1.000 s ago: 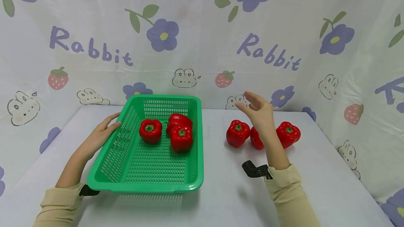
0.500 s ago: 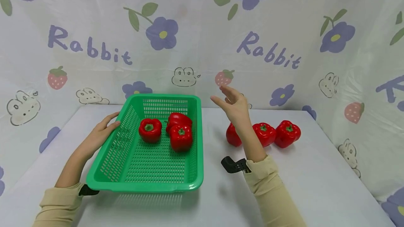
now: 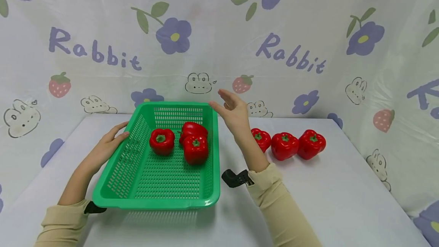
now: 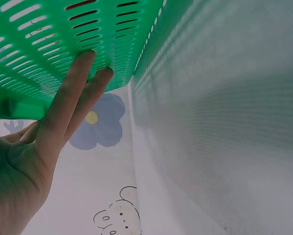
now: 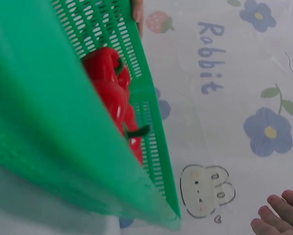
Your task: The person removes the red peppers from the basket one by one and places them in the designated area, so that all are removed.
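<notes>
A green plastic basket (image 3: 171, 203) with slotted walls holds three red bell peppers (image 3: 196, 149) near its back. My left hand (image 3: 103, 151) holds the basket's left side, thumb near the rim. In the left wrist view two fingers (image 4: 70, 98) lie against the outer slotted wall. My right hand (image 3: 234, 116) hangs above the table beside the basket's back right corner, thumb and fingers apart, nothing between them. Only some fingertips (image 5: 278, 215) show at the right wrist view's lower right. Beyond my right forearm, three more red bell peppers (image 3: 284, 146) sit in a row.
Under everything is a white table (image 3: 343, 201). A patterned cloth (image 3: 212, 41) with flowers, rabbits and strawberries hangs right behind the table and along its sides. The basket's raised wall (image 5: 63, 122) stands close to my right wrist camera.
My right hand has moved left from over the loose peppers to beside the basket's back right corner, uncovering the peppers behind it. My left hand and the basket have stayed put.
</notes>
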Demonstrator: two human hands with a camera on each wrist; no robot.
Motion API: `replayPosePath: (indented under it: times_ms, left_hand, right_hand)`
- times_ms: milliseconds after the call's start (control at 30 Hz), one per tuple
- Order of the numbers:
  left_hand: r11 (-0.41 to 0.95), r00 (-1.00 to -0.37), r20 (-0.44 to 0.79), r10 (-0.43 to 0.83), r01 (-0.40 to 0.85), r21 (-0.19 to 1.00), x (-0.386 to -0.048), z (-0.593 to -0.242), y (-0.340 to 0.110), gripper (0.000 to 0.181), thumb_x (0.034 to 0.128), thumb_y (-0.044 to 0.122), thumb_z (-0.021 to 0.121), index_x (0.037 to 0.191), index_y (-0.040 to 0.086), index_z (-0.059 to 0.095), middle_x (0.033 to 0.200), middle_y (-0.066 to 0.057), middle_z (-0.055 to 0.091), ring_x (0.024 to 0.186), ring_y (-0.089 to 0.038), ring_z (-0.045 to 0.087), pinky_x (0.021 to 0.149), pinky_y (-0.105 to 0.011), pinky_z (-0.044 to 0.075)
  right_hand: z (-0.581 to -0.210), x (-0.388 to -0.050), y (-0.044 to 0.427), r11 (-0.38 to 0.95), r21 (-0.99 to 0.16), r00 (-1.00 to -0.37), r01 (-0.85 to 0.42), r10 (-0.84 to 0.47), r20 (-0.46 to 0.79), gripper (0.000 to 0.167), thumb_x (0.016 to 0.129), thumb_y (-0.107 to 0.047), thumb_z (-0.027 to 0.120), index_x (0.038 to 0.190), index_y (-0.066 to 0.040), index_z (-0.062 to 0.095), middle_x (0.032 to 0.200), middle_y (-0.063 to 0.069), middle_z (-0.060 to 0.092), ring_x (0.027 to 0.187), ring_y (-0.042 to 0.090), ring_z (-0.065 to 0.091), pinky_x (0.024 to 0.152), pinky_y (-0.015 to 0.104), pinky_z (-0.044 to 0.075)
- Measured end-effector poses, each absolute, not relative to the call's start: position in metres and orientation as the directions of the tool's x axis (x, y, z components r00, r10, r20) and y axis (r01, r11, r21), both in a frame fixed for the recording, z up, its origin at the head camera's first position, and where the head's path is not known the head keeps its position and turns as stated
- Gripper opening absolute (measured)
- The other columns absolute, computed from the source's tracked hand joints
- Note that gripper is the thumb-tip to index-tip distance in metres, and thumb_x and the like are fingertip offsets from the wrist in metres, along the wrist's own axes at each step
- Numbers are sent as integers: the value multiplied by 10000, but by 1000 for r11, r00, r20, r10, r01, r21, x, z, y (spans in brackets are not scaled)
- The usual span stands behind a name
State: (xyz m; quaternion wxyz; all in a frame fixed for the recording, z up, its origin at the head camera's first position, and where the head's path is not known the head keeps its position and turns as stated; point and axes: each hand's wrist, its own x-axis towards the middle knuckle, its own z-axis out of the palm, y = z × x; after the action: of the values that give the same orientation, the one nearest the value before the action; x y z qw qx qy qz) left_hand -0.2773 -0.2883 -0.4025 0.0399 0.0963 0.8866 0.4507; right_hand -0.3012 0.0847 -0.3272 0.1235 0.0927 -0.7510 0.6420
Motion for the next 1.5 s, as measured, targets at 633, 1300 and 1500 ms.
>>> replayPosePath:
  times_ms: [633,1300,1500]
  left_hand:
    - [579,-978,16,207,136,804,-277,-403,-287,629,1063,432,315,1586,147,115,1421,-312,436,1055,-220,621,879,-395,487]
    - [584,-977,15,213,140,800,-275,-401,-287,633,1062,433,317,1584,134,122,1432,-310,424,976,-42,575,857,-325,473]
    - [568,-976,12,216,135,812,-275,-400,-287,635,1062,425,323,1584,126,116,1383,-329,468,921,-16,605,801,-275,500]
  right_hand:
    - [-319,-300,25,83,-944,-948,-319,-34,317,552,864,-221,760,1368,-109,563,1398,34,587,1360,164,485,1134,293,364]
    - [-342,-299,-19,272,-933,-967,-238,-152,203,675,856,-329,761,1451,-182,480,1491,-10,493,1393,201,439,1091,382,422]
    - [-346,-299,-27,319,-920,-965,-227,-198,170,710,845,-330,769,1465,-175,459,1501,-1,480,1390,186,429,1073,409,437]
